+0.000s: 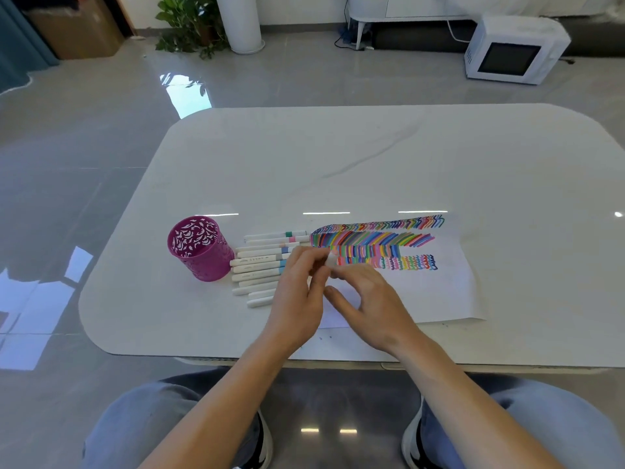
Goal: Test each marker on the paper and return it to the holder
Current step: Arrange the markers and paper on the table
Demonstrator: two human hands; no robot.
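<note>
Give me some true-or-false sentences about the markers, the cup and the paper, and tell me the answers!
1. The holder is purple-pink. True.
2. The holder is stuffed with markers. False: none stick out of it; the markers lie in a row on the table beside it.
3. The paper has rows of coloured lines. True.
4. Both hands lie flat on the table. False: the left hand pinches a white marker above the paper, and the right hand has its fingers at it.
5. The microwave stands on the table. False: it stands on the floor.
</note>
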